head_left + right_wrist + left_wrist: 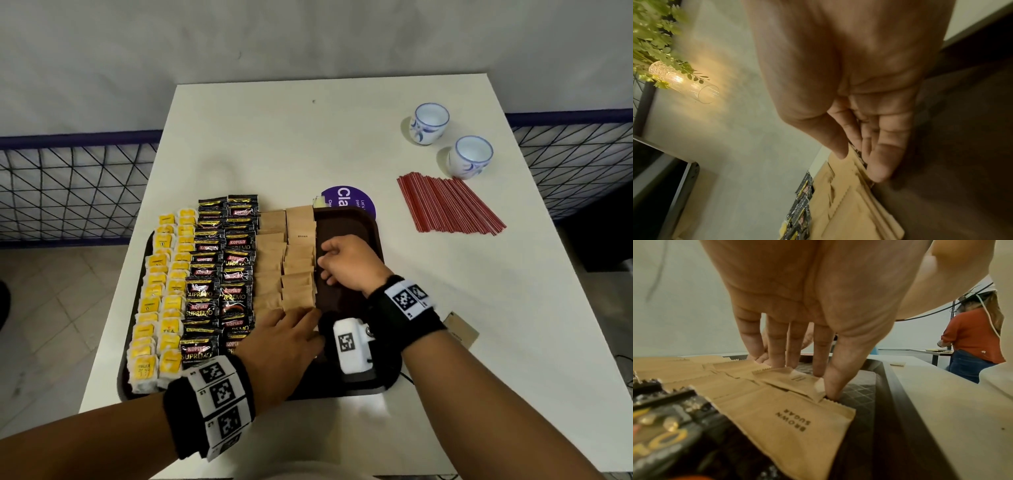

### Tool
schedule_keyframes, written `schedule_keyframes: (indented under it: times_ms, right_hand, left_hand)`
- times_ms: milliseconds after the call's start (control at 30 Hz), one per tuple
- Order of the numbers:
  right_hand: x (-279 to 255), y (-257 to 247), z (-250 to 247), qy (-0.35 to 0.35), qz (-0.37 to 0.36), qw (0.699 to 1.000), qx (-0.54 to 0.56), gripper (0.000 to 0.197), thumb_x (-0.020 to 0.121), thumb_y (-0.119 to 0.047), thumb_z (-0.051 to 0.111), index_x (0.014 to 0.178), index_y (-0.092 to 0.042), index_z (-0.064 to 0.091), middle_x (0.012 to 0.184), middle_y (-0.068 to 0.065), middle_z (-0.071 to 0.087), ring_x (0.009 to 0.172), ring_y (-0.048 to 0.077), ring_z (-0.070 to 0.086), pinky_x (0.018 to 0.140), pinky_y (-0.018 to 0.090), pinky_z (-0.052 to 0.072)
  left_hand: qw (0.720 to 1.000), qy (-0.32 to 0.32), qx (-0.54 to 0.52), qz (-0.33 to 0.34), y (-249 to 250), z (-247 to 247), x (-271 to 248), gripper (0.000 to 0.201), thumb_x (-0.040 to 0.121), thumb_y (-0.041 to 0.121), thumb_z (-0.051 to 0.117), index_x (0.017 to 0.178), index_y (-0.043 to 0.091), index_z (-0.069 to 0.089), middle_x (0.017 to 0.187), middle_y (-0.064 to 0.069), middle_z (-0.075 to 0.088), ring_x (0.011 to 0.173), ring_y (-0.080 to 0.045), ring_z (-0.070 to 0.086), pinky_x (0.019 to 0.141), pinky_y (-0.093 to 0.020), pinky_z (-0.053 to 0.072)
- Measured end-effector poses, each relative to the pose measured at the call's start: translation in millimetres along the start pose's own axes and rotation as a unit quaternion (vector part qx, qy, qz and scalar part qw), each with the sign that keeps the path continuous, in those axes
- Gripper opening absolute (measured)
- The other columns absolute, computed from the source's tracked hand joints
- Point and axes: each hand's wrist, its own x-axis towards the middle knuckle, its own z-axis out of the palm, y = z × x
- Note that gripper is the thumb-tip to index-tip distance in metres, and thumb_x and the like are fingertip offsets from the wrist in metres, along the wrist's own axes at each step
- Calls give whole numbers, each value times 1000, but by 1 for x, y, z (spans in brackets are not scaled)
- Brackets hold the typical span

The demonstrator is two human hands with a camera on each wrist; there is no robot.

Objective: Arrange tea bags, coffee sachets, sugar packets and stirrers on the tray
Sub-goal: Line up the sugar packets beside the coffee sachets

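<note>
A dark brown tray point(346, 222) on the white table holds two columns each of yellow tea bags point(164, 284), black coffee sachets point(222, 270) and brown sugar packets point(298, 240). The tray's right strip is bare. My left hand point(301, 318) lies flat on the nearest sugar packets point(785, 418), its straight fingers point(777, 353) pressing down and the thumb at a packet's edge. My right hand point(334, 263) touches the right edge of the sugar column point(849, 211), thumb on top and fingers point(879, 170) along the side. Red stirrers point(448, 205) lie in a heap on the table to the right of the tray.
Two white-and-blue cups point(429, 124) point(470, 157) stand at the back right, beyond the stirrers. A purple round sticker point(346, 200) shows behind the tray. One loose sugar packet point(460, 329) lies on the table right of my right wrist. Another person point(972, 337) stands far off.
</note>
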Motion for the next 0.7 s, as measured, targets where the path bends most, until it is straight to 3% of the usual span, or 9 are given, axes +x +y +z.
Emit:
schedule_keyframes:
  times_ms: [100, 200, 300, 400, 467, 567, 633, 700]
  right_hand:
    - [8, -6, 6, 3, 1, 1000, -2, 30, 92, -5, 53, 119, 2, 64, 87, 21, 73, 77, 31, 73, 80, 44, 62]
    - [8, -11, 11, 12, 6, 1000, -6, 20, 88, -4, 53, 100, 3, 68, 83, 22, 74, 76, 32, 74, 80, 49, 61]
    - [0, -13, 7, 27, 8, 1000, 8, 19, 88, -8, 55, 102, -2, 66, 81, 17, 74, 77, 30, 74, 84, 47, 60]
    - [-23, 3, -16, 66, -8, 997, 30, 29, 91, -18, 63, 120, -13, 64, 89, 3, 71, 81, 21, 72, 82, 38, 61]
    - [-48, 28, -43, 130, -24, 991, 22, 27, 87, -26, 69, 113, -19, 68, 92, -3, 70, 83, 17, 71, 82, 39, 59]
    - [-96, 76, -89, 217, 25, 975, -37, 24, 81, -30, 78, 103, -25, 68, 96, -5, 67, 81, 12, 65, 75, 28, 51]
    - [-127, 104, -111, 229, 77, 966, -90, 35, 78, -31, 81, 108, -25, 64, 104, -3, 61, 82, 10, 61, 70, 22, 44]
    - [-146, 124, -117, 211, 108, 963, -128, 48, 74, -32, 84, 116, -24, 61, 108, -2, 55, 89, 13, 59, 75, 26, 45]
  left_hand:
    - [1000, 19, -9, 7, -2, 3, -1, 52, 71, 29, 30, 101, 27, 73, 121, -10, 66, 107, -26, 66, 80, -39, 56]
    - [1000, 25, 7, 17, -4, 5, -2, 58, 70, 26, 26, 105, 25, 73, 121, -10, 66, 108, -27, 66, 81, -38, 57]
    - [1000, 17, 11, 21, -8, 4, -3, 54, 68, 26, 34, 106, 26, 72, 123, -11, 65, 110, -27, 65, 83, -38, 57]
    - [1000, 0, -9, 27, -9, 5, -3, 52, 57, 29, 65, 108, 30, 69, 130, -10, 61, 115, -26, 62, 86, -39, 55]
    - [999, 4, -28, 23, -6, 1, -1, 55, 52, 35, 74, 106, 31, 67, 132, -9, 59, 115, -25, 62, 87, -39, 54]
    - [998, 41, -33, 19, 1, -10, 5, 43, 61, 39, 72, 103, 33, 67, 130, -6, 60, 109, -22, 64, 84, -37, 54]
    - [997, 60, -35, 15, 5, -15, 13, 38, 65, 39, 69, 103, 32, 69, 129, -5, 61, 106, -22, 65, 83, -37, 54]
    - [997, 71, -34, 17, 9, -18, 23, 37, 69, 38, 65, 105, 30, 69, 129, -5, 61, 107, -23, 64, 82, -37, 54]
